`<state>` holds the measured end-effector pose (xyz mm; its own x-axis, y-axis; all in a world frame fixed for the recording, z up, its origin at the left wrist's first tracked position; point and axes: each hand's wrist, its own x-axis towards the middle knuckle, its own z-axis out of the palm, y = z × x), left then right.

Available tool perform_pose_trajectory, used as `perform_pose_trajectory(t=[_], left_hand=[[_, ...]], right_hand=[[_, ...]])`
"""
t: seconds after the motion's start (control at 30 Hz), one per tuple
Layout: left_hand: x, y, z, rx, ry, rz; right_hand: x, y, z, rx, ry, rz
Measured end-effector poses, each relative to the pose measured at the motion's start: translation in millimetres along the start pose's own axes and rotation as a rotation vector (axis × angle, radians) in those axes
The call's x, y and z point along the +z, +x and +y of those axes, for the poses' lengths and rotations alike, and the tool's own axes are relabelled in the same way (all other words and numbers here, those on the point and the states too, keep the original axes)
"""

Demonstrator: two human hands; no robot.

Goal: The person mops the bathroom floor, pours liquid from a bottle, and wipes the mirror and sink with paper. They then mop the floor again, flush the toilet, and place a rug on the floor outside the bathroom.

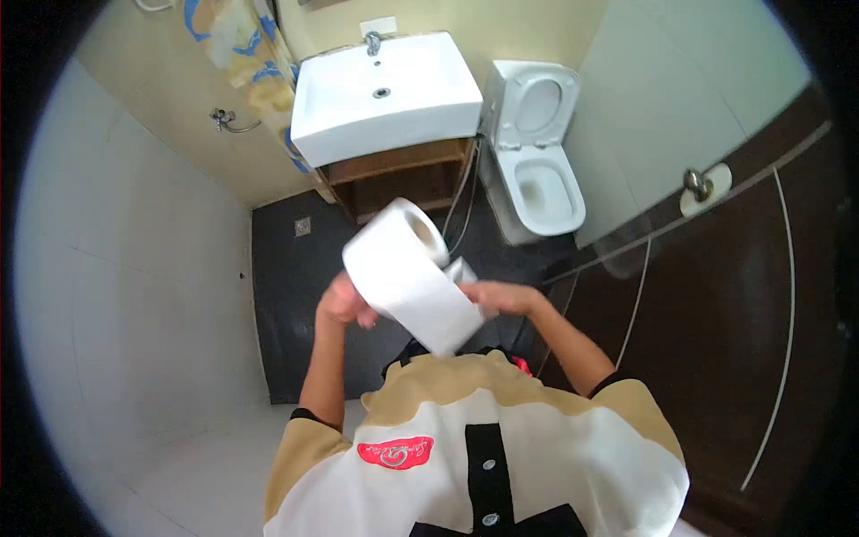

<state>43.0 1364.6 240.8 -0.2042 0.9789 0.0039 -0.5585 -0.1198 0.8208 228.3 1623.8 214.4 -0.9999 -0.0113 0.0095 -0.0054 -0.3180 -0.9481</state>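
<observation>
A large white toilet paper roll (380, 246) is held up in front of my chest, its cardboard core facing up and to the right. A wide strip of paper hangs off it toward my shirt. My left hand (343, 302) grips the roll from its lower left side, with some fingers hidden behind the paper. On the right, my right hand (497, 298) is closed on the loose strip of toilet paper (438, 313), whose end folds up near the fingers. Both hands are slightly blurred.
Ahead stands a white sink (385, 125) on a brown wooden cabinet (394, 174). Right of it is a toilet (541, 183) with its lid raised. A dark brown door (716, 313) with a metal knob (696, 183) is close on my right. A patterned curtain (246, 54) hangs at the left.
</observation>
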Motion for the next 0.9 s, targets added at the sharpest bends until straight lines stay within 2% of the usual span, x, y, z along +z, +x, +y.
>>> perform_pose_trajectory(t=[0.07, 0.13, 0.17, 0.2, 0.23, 0.27, 0.3, 0.33, 0.4, 0.43, 0.47, 0.5, 0.57, 0.6, 0.63, 0.67, 0.7, 0.77, 0.8, 0.83, 0.9], left_hand=[[-40.6, 28.7, 23.5, -0.295, 0.225, 0.363], [-54.2, 48.7, 20.2, -0.404, 0.518, -0.169], [-36.0, 56.8, 31.0, -0.628, 0.606, -0.468], [-31.1, 59.1, 35.2, -0.534, 0.459, -0.573], [-47.5, 60.1, 46.0, -0.418, 0.407, -0.397], [-68.8, 59.3, 58.0, -0.292, 0.351, -0.223], [-86.9, 61.5, 64.7, -0.163, 0.291, -0.051], [-83.4, 70.4, 70.7, 0.04, -0.076, 0.123], [-105.6, 67.6, 38.1, -0.098, 0.059, 0.433], [-113.8, 75.3, 39.3, -0.297, 0.263, 0.226], [-116.2, 85.0, 45.2, -0.441, 0.49, -0.03], [-118.9, 87.8, 54.9, -0.383, 0.393, 0.035], [-115.1, 95.7, 84.2, -0.261, 0.2, 0.167], [-126.3, 99.6, 89.3, 0.102, -0.069, 0.234], [-129.1, 114.6, 101.7, 0.267, -0.087, 0.438], [-143.7, 126.2, 97.0, 0.149, 0.036, 0.6], [-150.7, 129.7, 92.2, -0.028, 0.095, 0.612], [-148.2, 144.8, 96.8, -0.387, 0.219, 0.577], [-145.7, 158.3, 99.1, -0.218, 0.421, 0.193], [-137.8, 165.4, 99.3, -0.165, 0.262, 0.302], [-138.9, 168.3, 117.4, 0.108, 0.048, 0.659]], right_hand=[[6.3, 20.0, -22.5, -0.005, -0.051, -0.153], [-13.6, 56.2, -26.8, -0.094, 0.103, -0.146], [-16.3, 79.8, -52.9, -0.172, 0.196, -0.135], [-33.3, 97.9, -43.4, -0.07, -0.058, -0.084], [-53.8, 114.9, -31.6, 0.03, -0.313, -0.03], [-53.4, 117.7, -34.2, 0.057, -0.495, -0.186], [-53.3, 129.5, -36.1, 0.27, -0.437, -0.39], [-48.0, 145.9, -44.1, 0.14, -0.33, -0.41], [-40.6, 181.8, -58.4, -0.114, -0.11, -0.448], [-46.9, 204.9, -64.9, -0.242, -0.003, -0.469], [-51.6, 227.2, -78.1, -0.103, -0.057, -0.344], [-56.2, 249.5, -91.5, 0.042, -0.094, -0.223], [-85.9, 278.4, -80.3, 0.128, -0.299, -0.506], [-99.5, 291.9, -54.9, 0.113, -0.329, -0.643], [-112.3, 305.2, -30.5, 0.093, -0.354, -0.78], [-102.1, 311.5, -61.1, 0.031, -0.27, -0.796], [-90.6, 321.9, -95.1, -0.039, -0.191, -0.812], [-113.2, 365.0, -95.4, -0.107, -0.052, -0.649], [-124.7, 387.3, -97.3, -0.118, -0.149, -0.577], [-143.4, 415.1, -60.6, -0.012, -0.12, -0.568], [-154.0, 435.5, -15.6, -0.06, -0.444, -0.829]])
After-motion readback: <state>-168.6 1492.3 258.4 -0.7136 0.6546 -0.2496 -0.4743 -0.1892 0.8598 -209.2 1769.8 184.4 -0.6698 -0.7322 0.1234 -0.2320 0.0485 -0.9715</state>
